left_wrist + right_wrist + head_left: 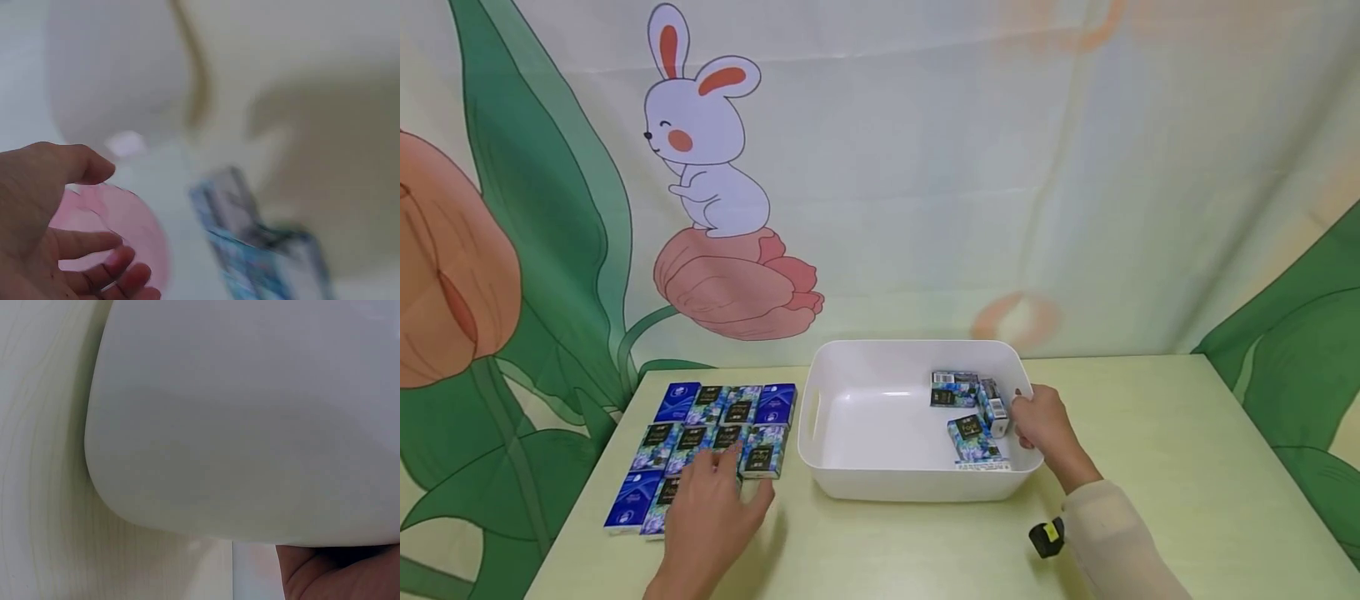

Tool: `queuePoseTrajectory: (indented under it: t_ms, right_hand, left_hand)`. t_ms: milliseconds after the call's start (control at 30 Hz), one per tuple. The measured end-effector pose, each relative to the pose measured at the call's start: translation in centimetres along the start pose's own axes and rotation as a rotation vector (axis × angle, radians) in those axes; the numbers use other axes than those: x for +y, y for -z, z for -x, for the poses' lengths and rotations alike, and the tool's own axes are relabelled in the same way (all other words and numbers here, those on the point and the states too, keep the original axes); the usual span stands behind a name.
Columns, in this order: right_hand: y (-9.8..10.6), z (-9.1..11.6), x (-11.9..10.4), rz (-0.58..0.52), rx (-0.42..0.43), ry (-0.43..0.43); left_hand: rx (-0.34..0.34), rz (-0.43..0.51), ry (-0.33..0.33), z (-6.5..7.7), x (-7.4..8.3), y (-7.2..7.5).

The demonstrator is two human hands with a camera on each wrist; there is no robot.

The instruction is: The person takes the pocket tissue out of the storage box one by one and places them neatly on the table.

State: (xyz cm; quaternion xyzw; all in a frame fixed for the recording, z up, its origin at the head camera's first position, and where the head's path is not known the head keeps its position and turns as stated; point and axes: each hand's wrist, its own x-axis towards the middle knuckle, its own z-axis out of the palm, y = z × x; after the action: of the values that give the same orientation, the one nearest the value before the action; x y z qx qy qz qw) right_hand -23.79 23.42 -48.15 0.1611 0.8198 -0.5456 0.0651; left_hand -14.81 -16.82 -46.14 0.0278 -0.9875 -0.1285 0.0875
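Note:
My left hand (709,510) hovers over the near right part of a block of tissue packs (657,444), blocking some of them in the head view. Nothing lies between its thumb and loosely bent fingers (90,244) in the left wrist view. The packs are blue or flower-patterned with black labels. At the right end of a white plastic bin (917,485), my right hand (1043,421) grips the wall at the handle. Inside the bin, several patterned tissue packs (973,437) lie toward its right side. The right wrist view shows mostly the bin's outer wall (237,444).
The bin and packs stand on a pale wood-grain table (1187,450). A small black object with a yellow mark (1047,537) shows beside the right sleeve (1112,533). A printed curtain (910,167) with a rabbit and flowers hangs behind the table.

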Motion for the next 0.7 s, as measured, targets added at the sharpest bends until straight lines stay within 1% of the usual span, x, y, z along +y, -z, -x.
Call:
queuePoseTrajectory:
  t_ms: [67,133,200,233,300,400,533,700]
  right_hand:
    - [0.0,-0.1,0.0,0.004,0.003,0.002]
    - [0.0,-0.1,0.0,0.004,0.005,0.003]
    - [0.0,-0.1,0.0,-0.001,0.003,0.003]
    - [0.0,-0.1,0.1,-0.003,0.002,0.004]
    - [0.0,-0.1,0.1,-0.008,0.000,0.008]
    - [-0.1,-0.1,0.2,-0.016,-0.003,0.015]
    - [-0.2,-0.2,0.1,-0.013,-0.006,0.011]
    - [-0.1,-0.1,0.0,0.005,0.002,0.007]
  left_hand:
    - [0.066,0.045,-0.080,-0.6,1.7,0.7]
    - [0.116,0.081,-0.161,-1.3,3.5,1.2]
    - [0.138,0.105,-0.235,-2.1,5.2,1.5]
    - [0.139,0.115,-0.268,-2.4,6.1,1.6]
    - [0.118,0.137,-0.319,-3.0,7.8,1.5]
    - [0.050,0.162,-0.365,-3.9,10.3,1.1]
    - [-0.046,0.184,-0.394,-4.8,12.9,0.2]
    - [-0.165,0.188,-0.434,-6.0,15.8,-1.0]
